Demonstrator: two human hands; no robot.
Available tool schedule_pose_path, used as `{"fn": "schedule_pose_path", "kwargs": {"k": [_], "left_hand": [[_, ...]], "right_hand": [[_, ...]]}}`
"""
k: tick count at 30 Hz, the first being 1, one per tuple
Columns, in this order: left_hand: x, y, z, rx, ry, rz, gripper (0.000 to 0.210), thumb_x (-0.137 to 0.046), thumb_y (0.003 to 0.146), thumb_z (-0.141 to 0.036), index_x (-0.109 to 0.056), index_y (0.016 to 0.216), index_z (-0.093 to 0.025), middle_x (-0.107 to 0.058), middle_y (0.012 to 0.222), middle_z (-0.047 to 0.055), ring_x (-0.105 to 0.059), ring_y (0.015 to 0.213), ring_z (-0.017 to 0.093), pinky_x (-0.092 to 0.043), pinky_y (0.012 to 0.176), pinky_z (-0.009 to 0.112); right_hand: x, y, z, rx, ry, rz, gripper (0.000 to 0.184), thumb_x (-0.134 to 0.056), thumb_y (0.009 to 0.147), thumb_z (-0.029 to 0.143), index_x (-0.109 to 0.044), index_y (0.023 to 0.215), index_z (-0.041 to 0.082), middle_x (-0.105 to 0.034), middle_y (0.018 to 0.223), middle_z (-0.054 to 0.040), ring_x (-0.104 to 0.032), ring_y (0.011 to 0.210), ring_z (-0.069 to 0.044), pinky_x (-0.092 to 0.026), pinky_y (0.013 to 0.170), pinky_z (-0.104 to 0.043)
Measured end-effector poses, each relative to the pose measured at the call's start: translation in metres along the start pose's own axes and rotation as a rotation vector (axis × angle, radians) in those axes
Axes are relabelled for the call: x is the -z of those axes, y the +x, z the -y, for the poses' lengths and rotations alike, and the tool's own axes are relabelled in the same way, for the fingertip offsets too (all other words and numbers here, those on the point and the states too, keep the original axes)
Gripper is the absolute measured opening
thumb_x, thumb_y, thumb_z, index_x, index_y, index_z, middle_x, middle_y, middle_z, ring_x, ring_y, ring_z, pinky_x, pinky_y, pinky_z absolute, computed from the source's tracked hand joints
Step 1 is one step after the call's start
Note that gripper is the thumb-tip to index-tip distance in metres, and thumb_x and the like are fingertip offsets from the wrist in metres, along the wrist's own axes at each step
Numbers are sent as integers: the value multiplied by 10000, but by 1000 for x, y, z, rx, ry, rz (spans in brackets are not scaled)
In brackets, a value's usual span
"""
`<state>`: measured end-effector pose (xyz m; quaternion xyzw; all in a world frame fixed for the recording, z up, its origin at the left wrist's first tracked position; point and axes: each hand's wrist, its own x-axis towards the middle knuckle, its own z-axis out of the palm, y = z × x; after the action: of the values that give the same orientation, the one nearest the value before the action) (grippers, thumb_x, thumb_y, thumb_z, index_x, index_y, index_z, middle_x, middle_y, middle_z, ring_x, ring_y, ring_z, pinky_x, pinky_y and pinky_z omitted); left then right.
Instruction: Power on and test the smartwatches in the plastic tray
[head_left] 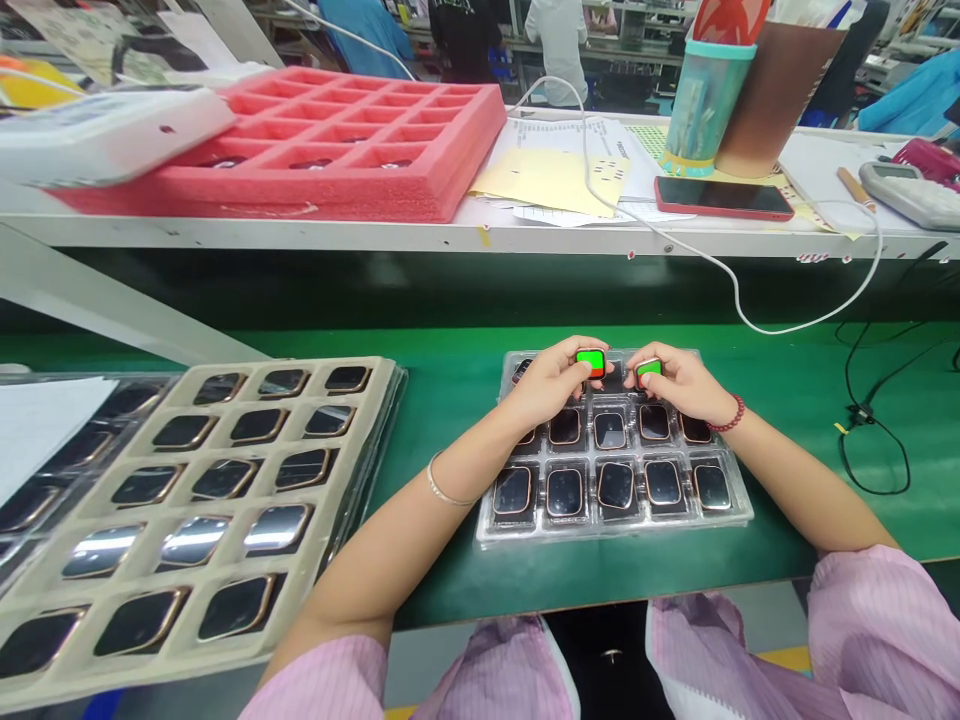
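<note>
To the left, a beige rectangular moulded tray (371, 410) lies on the green table (435, 430) beside the left forearm (420, 510); a careless elbow could nudge it and shift its load. Further right, the left hand (551, 380) pinches a small square watch body with a lit green-and-red screen (590, 363), and the right hand (688, 385) grips a matching lit watch body (649, 372). Both are above a clear plastic compartment tray (540, 533), so a loose fingertip hold could drop either onto the glass faces beneath, and the right thumb, over its screen, might smudge it.

Counted left to right: the beige tray holds fifteen dark square watch bodies with gold-coloured rims (199, 542); each hand has one; the clear tray shows five in front, five behind, its back row partly hidden.
</note>
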<state>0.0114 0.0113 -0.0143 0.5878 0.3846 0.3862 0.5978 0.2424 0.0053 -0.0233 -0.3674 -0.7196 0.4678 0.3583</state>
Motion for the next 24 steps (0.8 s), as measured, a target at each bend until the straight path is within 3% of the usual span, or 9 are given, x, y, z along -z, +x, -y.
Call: {"fn": "schedule_pose_path", "kwargs": {"k": [6, 11, 14, 24], "left_hand": [[2, 1, 4, -1, -7, 4, 361, -609, 822, -207, -615, 1179, -154, -741, 1065, 102, -695, 809, 175, -467, 581, 235], [2, 1, 6, -1, -9, 18, 447, -628, 773, -143, -588, 1218, -152, -745, 1068, 104, -703, 817, 174, -459, 582, 228], [2, 0, 7, 1, -6, 8, 459, -619, 764, -117, -581, 1221, -153, -738, 1089, 102, -698, 803, 158, -457, 590, 225], [3, 2, 7, -74, -31, -8, 367, -646, 744, -125, -588, 1105, -160, -725, 899, 28, -617, 693, 105, -478, 692, 258]], "right_hand": [[0, 0, -1, 18, 12, 13, 170, -611, 873, 212, -609, 1039, 175, -729, 883, -57, -648, 733, -150, -492, 603, -250], [0, 0, -5, 69, 24, 8, 244, -634, 855, 183, -578, 1092, 184, -723, 948, -64, -681, 869, -180, -533, 743, -299], [0, 0, -6, 70, 16, 15, 272, -622, 852, 172, -565, 1118, 186, -721, 960, -68, -679, 866, -179, -528, 720, -292], [1, 0, -5, 78, 18, 27, 311, -569, 823, 122, -555, 1127, 183, -714, 973, -70, -667, 882, -174, -534, 746, -302]]}}
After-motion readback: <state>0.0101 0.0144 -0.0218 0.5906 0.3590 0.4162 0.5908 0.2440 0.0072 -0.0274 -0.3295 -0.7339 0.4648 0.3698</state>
